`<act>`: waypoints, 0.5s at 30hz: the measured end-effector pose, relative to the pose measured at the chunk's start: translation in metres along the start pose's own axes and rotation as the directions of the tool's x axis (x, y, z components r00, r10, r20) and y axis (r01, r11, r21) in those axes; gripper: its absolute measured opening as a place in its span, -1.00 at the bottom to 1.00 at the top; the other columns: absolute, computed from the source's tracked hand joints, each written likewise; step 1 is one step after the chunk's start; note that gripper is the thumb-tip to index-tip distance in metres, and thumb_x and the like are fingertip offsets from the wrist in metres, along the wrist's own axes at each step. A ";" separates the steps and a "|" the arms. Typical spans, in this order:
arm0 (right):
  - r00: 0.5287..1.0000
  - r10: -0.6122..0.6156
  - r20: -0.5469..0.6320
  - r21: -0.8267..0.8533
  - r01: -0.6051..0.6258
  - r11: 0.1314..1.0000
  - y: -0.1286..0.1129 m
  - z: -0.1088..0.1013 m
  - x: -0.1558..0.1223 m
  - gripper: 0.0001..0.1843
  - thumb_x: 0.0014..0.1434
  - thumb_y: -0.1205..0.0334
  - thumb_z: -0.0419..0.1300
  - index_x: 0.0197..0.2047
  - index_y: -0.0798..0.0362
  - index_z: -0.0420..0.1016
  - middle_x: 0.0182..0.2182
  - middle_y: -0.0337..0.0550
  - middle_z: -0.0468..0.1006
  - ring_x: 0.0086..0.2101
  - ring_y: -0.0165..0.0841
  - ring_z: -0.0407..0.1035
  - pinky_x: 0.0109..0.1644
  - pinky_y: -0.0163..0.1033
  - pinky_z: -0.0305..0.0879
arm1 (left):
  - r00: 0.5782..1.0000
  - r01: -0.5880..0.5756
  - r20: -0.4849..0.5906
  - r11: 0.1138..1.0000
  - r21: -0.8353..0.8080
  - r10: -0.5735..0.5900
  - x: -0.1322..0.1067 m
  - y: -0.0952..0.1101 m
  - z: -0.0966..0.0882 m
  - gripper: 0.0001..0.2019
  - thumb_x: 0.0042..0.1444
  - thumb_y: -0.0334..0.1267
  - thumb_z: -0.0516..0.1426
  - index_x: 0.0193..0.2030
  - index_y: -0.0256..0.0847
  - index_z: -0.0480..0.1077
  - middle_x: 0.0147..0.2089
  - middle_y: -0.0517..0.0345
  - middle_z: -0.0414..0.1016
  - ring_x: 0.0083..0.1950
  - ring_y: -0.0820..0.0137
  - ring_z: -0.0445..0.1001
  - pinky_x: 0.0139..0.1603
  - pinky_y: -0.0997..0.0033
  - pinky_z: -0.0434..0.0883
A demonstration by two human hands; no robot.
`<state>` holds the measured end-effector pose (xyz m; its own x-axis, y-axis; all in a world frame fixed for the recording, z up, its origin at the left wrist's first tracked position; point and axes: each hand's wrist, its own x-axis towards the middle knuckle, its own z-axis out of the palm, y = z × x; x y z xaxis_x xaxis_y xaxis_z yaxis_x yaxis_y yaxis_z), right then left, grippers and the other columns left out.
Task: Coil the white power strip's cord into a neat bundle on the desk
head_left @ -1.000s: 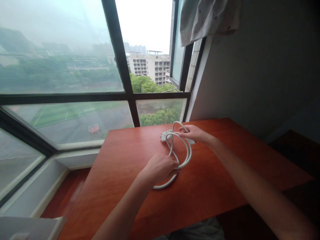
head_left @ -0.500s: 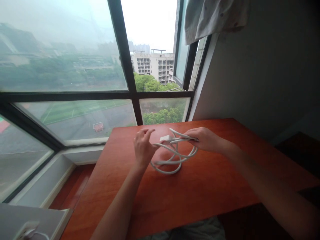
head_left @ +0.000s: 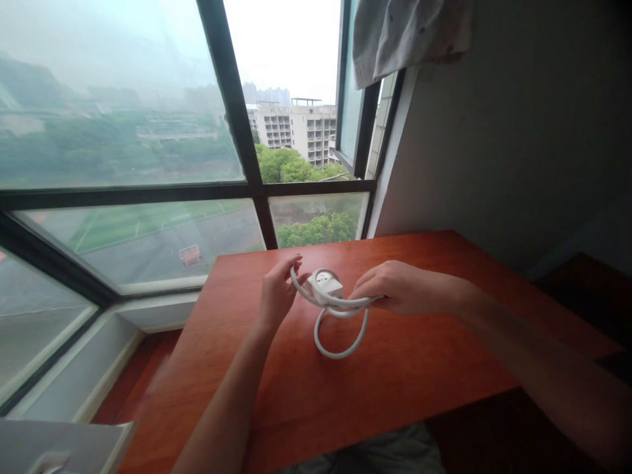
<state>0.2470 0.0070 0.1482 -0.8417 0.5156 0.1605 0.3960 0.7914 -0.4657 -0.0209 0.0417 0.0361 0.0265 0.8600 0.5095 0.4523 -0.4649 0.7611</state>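
A white extension cord [head_left: 340, 356] is held in loose coils between my hands, above the table. Its boxy white socket block [head_left: 334, 288], with dark slots on its face, sits among the loops. My left hand [head_left: 276, 293] has its thumb and fingers closed round a loop at the left. On the other side, my right hand [head_left: 405, 286] grips the gathered strands, palm down, its fingertips partly hidden. One loop hangs below the bundle; I cannot tell whether it touches the table.
The reddish-brown wooden table [head_left: 276, 382] stretches under both arms. Beyond its far edge stands a dark-framed window [head_left: 254, 187] with one pane ajar. A pale curtain [head_left: 409, 39] hangs top right, beside a grey wall [head_left: 494, 145]. Part of a white wall outlet [head_left: 54, 461] shows at bottom left.
My left hand has gone from spread fingers to closing on a cord loop. The right hand has dipped slightly, and the coils are drawn into a tighter bundle. The view has shifted a little.
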 end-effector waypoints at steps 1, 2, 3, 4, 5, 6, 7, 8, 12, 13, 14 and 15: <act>0.998 -0.028 0.060 0.031 0.026 0.999 0.001 -0.002 0.002 -0.76 0.21 0.32 0.14 -0.15 0.00 0.63 -0.31 -0.12 0.64 -0.31 -0.37 0.48 -0.24 -0.39 0.27 | 0.999 -0.051 -0.008 0.995 -0.089 0.050 0.000 0.005 0.001 -0.56 0.05 -0.08 0.25 0.06 -0.18 0.44 0.10 -0.13 0.48 0.05 0.16 0.49 0.05 0.26 0.41; 0.993 -0.041 0.106 0.079 0.033 0.996 0.004 -0.003 0.004 -0.75 0.22 0.32 0.13 -0.12 0.03 0.62 -0.31 -0.11 0.63 -0.32 -0.39 0.47 -0.24 -0.39 0.27 | 0.996 -0.090 0.006 0.982 -0.169 0.092 0.000 0.010 0.001 -0.51 0.03 -0.09 0.27 0.10 -0.18 0.42 0.19 -0.15 0.41 0.13 0.14 0.44 0.13 0.22 0.37; 0.989 -0.044 0.142 0.133 0.025 0.991 0.007 -0.003 0.007 -0.73 0.23 0.31 0.12 -0.09 0.05 0.61 -0.31 -0.11 0.63 -0.33 -0.39 0.47 -0.23 -0.39 0.28 | 0.991 -0.115 0.040 0.964 -0.240 0.128 -0.001 0.015 0.002 -0.46 0.01 -0.10 0.29 0.15 -0.17 0.39 0.25 -0.16 0.33 0.19 0.12 0.39 0.20 0.17 0.33; 0.985 -0.038 0.166 0.183 0.007 0.983 0.010 -0.003 0.010 -0.72 0.23 0.31 0.12 -0.05 0.07 0.59 -0.31 -0.11 0.63 -0.33 -0.40 0.46 -0.23 -0.38 0.29 | 0.984 -0.127 0.085 0.944 -0.303 0.159 -0.002 0.021 0.003 -0.42 0.01 -0.10 0.29 0.19 -0.17 0.35 0.29 -0.17 0.28 0.22 0.10 0.36 0.25 0.13 0.29; 0.981 -0.032 0.193 0.228 -0.013 0.974 0.014 -0.003 0.013 -0.70 0.22 0.31 0.12 -0.02 0.08 0.57 -0.31 -0.12 0.63 -0.33 -0.40 0.46 -0.22 -0.38 0.29 | 0.973 -0.130 0.134 0.924 -0.359 0.189 -0.003 0.026 0.005 -0.40 0.03 -0.09 0.28 0.22 -0.16 0.32 0.31 -0.17 0.25 0.25 0.08 0.33 0.28 0.10 0.25; 0.975 -0.028 0.218 0.262 -0.031 0.965 0.017 -0.001 0.016 -0.68 0.21 0.33 0.12 0.00 0.09 0.55 -0.30 -0.13 0.62 -0.32 -0.40 0.46 -0.21 -0.38 0.30 | 0.959 -0.128 0.180 0.903 -0.410 0.218 -0.004 0.032 0.006 -0.39 0.06 -0.08 0.25 0.25 -0.16 0.29 0.33 -0.18 0.22 0.27 0.07 0.29 0.30 0.07 0.21; 0.971 -0.027 0.238 0.281 -0.043 0.959 0.019 0.000 0.020 -0.67 0.20 0.35 0.12 0.01 0.09 0.55 -0.31 -0.15 0.62 -0.31 -0.41 0.46 -0.21 -0.38 0.30 | 0.945 -0.121 0.220 0.882 -0.456 0.243 -0.004 0.036 0.007 -0.40 0.10 -0.06 0.21 0.28 -0.15 0.26 0.35 -0.17 0.18 0.29 0.06 0.26 0.31 0.04 0.19; 0.967 -0.028 0.254 0.284 -0.047 0.958 0.021 0.001 0.024 -0.68 0.19 0.38 0.11 -0.02 0.09 0.55 -0.32 -0.17 0.61 -0.32 -0.42 0.44 -0.22 -0.38 0.30 | 0.932 -0.106 0.254 0.862 -0.496 0.260 -0.005 0.040 0.007 -0.40 0.14 -0.04 0.18 0.29 -0.15 0.24 0.36 -0.17 0.16 0.30 0.05 0.24 0.31 0.03 0.18; 0.942 -0.059 0.329 0.186 -0.004 0.983 0.018 0.002 0.044 -0.75 0.11 0.48 0.10 -0.26 0.11 0.58 -0.44 -0.26 0.54 -0.43 -0.48 0.35 -0.34 -0.41 0.22 | 0.883 -0.022 0.384 0.841 -0.541 0.271 -0.004 0.045 0.000 -0.39 0.16 0.05 0.13 0.30 -0.17 0.23 0.31 -0.17 0.23 0.29 0.03 0.25 0.29 0.04 0.20; 0.936 -0.059 0.348 0.151 0.006 0.989 0.017 0.000 0.049 -0.76 0.08 0.50 0.09 -0.31 0.11 0.57 -0.46 -0.28 0.52 -0.44 -0.49 0.33 -0.36 -0.42 0.19 | 0.869 -0.009 0.415 0.848 -0.530 0.269 -0.003 0.044 -0.002 -0.38 0.14 0.06 0.14 0.28 -0.19 0.26 0.28 -0.18 0.28 0.27 0.02 0.28 0.28 0.05 0.21; 0.932 -0.050 0.359 0.114 0.009 0.993 0.016 -0.002 0.054 -0.77 0.06 0.52 0.09 -0.35 0.11 0.55 -0.49 -0.30 0.51 -0.46 -0.49 0.31 -0.38 -0.42 0.16 | 0.857 0.009 0.444 0.854 -0.520 0.262 -0.003 0.044 -0.004 -0.38 0.12 0.07 0.16 0.26 -0.20 0.28 0.24 -0.18 0.33 0.24 0.02 0.31 0.25 0.06 0.24; 0.931 -0.030 0.363 0.073 0.004 0.997 0.015 -0.005 0.058 -0.77 0.03 0.53 0.08 -0.38 0.11 0.54 -0.50 -0.31 0.50 -0.47 -0.50 0.29 -0.40 -0.41 0.14 | 0.848 0.035 0.468 0.856 -0.516 0.248 -0.003 0.044 -0.006 -0.38 0.11 0.07 0.16 0.25 -0.21 0.29 0.20 -0.18 0.36 0.20 0.03 0.34 0.21 0.08 0.28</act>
<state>0.2057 0.0507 0.1551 -0.9291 0.3372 -0.1522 0.3649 0.7675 -0.5271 -0.0063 0.0174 0.0698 0.5521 0.7128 0.4326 -0.0716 -0.4764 0.8763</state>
